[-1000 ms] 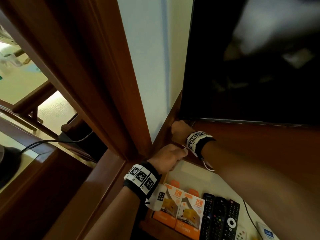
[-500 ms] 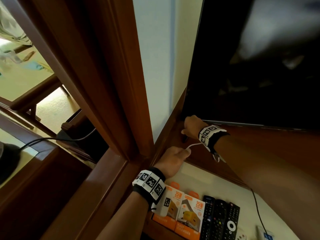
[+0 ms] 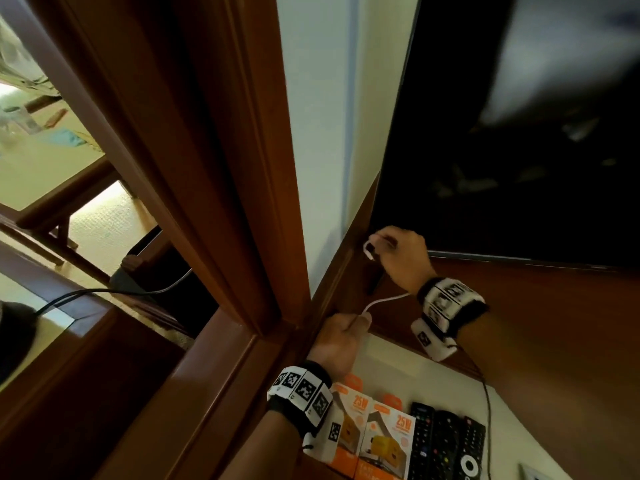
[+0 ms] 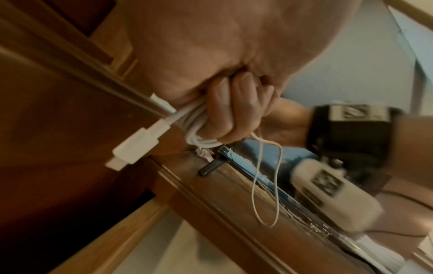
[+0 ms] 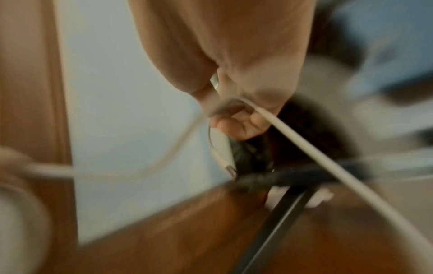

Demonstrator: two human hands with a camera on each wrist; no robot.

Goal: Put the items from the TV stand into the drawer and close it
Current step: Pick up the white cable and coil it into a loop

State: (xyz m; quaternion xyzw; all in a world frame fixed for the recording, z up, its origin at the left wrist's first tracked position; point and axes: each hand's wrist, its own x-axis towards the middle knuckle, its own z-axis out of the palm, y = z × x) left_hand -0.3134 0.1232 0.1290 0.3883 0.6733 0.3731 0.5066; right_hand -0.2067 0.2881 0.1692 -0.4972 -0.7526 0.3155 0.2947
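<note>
Because the white cable [image 3: 384,301] is being gathered for the open drawer [image 3: 391,358] below, the head view shows it strung between the left hand [image 3: 341,341] and the raised right hand [image 3: 398,254], over the TV stand [image 3: 519,306]. The left wrist view alone shows coils and a plug [image 4: 138,146] inside that closed fist. The blurred right wrist view suggests fingers pinching the other connector [image 5: 225,157].

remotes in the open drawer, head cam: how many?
3, side by side in the drawer, right of the orange boxes: left remote, middle remote, right remote. The frame's bottom edge crops them; more may be hidden.
</note>
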